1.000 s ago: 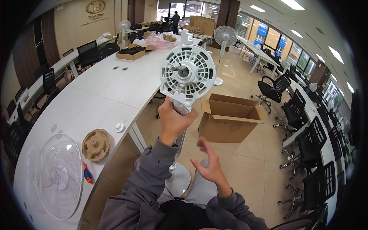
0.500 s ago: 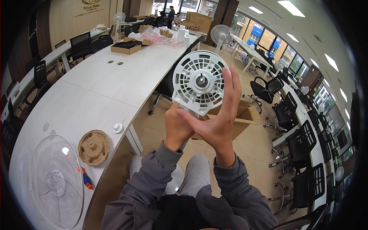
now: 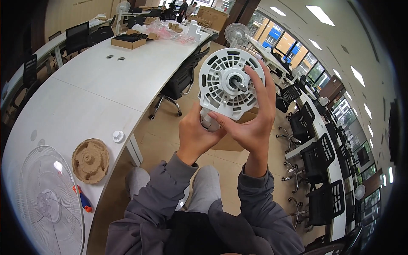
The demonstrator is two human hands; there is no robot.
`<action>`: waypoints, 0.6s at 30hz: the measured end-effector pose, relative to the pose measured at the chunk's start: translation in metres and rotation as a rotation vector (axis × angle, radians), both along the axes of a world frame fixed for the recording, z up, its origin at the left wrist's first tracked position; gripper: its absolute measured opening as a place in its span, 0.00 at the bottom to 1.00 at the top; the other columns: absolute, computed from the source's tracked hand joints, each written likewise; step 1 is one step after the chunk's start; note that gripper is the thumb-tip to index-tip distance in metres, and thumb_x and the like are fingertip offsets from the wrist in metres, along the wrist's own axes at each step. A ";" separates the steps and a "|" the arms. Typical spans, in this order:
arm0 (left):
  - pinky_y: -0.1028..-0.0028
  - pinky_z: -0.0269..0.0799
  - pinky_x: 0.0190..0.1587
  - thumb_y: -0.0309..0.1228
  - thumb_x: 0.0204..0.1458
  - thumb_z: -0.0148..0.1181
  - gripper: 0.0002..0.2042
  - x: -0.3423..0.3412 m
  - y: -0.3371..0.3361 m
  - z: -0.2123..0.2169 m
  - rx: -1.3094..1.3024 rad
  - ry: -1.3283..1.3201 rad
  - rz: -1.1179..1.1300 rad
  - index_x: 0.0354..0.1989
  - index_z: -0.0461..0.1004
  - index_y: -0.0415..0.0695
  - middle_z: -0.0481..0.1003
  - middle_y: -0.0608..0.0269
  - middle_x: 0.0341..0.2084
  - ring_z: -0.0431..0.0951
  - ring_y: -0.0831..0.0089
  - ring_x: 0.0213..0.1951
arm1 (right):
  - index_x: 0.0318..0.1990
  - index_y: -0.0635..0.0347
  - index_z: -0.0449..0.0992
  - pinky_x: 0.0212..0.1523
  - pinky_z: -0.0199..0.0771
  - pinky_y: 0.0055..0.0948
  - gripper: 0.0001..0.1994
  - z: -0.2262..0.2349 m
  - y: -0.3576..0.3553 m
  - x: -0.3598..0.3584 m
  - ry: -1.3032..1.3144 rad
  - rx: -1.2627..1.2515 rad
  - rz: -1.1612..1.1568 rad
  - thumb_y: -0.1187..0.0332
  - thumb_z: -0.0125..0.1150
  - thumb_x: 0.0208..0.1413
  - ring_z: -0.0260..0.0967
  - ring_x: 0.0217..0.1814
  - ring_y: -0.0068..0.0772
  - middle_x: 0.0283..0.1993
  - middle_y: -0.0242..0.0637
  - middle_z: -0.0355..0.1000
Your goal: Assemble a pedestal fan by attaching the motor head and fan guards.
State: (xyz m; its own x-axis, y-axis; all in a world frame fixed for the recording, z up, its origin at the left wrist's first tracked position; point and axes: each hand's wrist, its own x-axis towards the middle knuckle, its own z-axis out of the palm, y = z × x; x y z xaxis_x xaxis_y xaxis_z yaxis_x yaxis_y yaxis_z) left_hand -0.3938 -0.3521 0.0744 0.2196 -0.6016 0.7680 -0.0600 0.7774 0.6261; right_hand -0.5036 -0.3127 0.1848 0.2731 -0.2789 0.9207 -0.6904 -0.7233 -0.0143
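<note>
I hold a white fan motor housing (image 3: pixel 227 87) up in front of me, its round vented face and metal shaft toward the camera. My left hand (image 3: pixel 196 136) grips its neck from below. My right hand (image 3: pixel 253 123) wraps around the right rim, fingers reaching up along the edge and thumb across the lower front. On the white table at lower left lie a clear fan grille (image 3: pixel 46 204), a brown moulded pulp disc (image 3: pixel 90 160) and a small white cap (image 3: pixel 118 136).
A long curved white table (image 3: pixel 97 85) runs along my left. A red and blue tool (image 3: pixel 83 200) lies by the grille. An open cardboard box (image 3: pixel 231 142) sits on the floor behind my hands. Black office chairs (image 3: pixel 316 157) line the right side; standing fans (image 3: pixel 237 33) and boxes stand farther back.
My right hand rose from below and took hold of the housing's right rim. The housing came closer to the camera and now fills more of the view.
</note>
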 end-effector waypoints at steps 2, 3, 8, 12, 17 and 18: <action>0.64 0.78 0.32 0.34 0.34 0.79 0.28 0.000 -0.001 0.000 0.000 -0.006 0.001 0.45 0.71 0.43 0.81 0.53 0.30 0.84 0.55 0.31 | 0.63 0.60 0.70 0.62 0.73 0.43 0.47 -0.001 -0.001 0.001 -0.013 0.005 -0.007 0.66 0.84 0.27 0.66 0.66 0.54 0.70 0.56 0.57; 0.64 0.78 0.32 0.34 0.34 0.78 0.28 0.000 -0.001 -0.001 0.000 0.005 0.003 0.45 0.71 0.43 0.81 0.53 0.29 0.83 0.55 0.31 | 0.63 0.61 0.70 0.62 0.73 0.43 0.47 -0.002 -0.001 0.002 -0.028 0.009 -0.008 0.66 0.84 0.27 0.66 0.66 0.54 0.70 0.56 0.57; 0.64 0.78 0.33 0.32 0.35 0.77 0.28 0.001 0.000 0.000 0.022 0.028 -0.014 0.46 0.72 0.43 0.81 0.52 0.30 0.83 0.54 0.32 | 0.63 0.61 0.70 0.64 0.71 0.44 0.47 -0.007 -0.003 0.005 -0.056 0.001 -0.002 0.65 0.84 0.27 0.64 0.68 0.54 0.71 0.57 0.56; 0.65 0.78 0.34 0.32 0.34 0.78 0.27 0.002 0.001 0.000 0.026 0.012 -0.020 0.45 0.72 0.43 0.80 0.52 0.31 0.83 0.53 0.33 | 0.63 0.61 0.70 0.65 0.69 0.44 0.47 -0.008 -0.005 0.003 -0.054 -0.018 0.003 0.63 0.84 0.27 0.62 0.70 0.54 0.71 0.58 0.56; 0.65 0.78 0.34 0.33 0.34 0.79 0.26 0.001 0.003 0.000 -0.001 -0.008 0.006 0.42 0.71 0.43 0.80 0.53 0.30 0.83 0.53 0.33 | 0.64 0.62 0.67 0.66 0.70 0.45 0.47 -0.009 -0.008 -0.005 -0.070 0.045 0.076 0.63 0.84 0.30 0.62 0.70 0.53 0.73 0.59 0.51; 0.65 0.77 0.33 0.33 0.34 0.79 0.26 0.000 0.003 -0.001 0.005 -0.005 0.008 0.42 0.71 0.43 0.80 0.53 0.30 0.83 0.54 0.33 | 0.64 0.62 0.66 0.66 0.70 0.45 0.48 -0.010 -0.008 -0.007 -0.072 0.058 0.093 0.63 0.84 0.31 0.61 0.70 0.53 0.73 0.58 0.50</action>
State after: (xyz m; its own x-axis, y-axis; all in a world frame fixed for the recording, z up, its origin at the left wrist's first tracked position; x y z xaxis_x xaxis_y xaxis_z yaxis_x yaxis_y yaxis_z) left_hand -0.3942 -0.3486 0.0737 0.2201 -0.6041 0.7659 -0.0693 0.7735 0.6300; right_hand -0.5101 -0.3212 0.1743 0.2336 -0.3085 0.9221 -0.6163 -0.7805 -0.1050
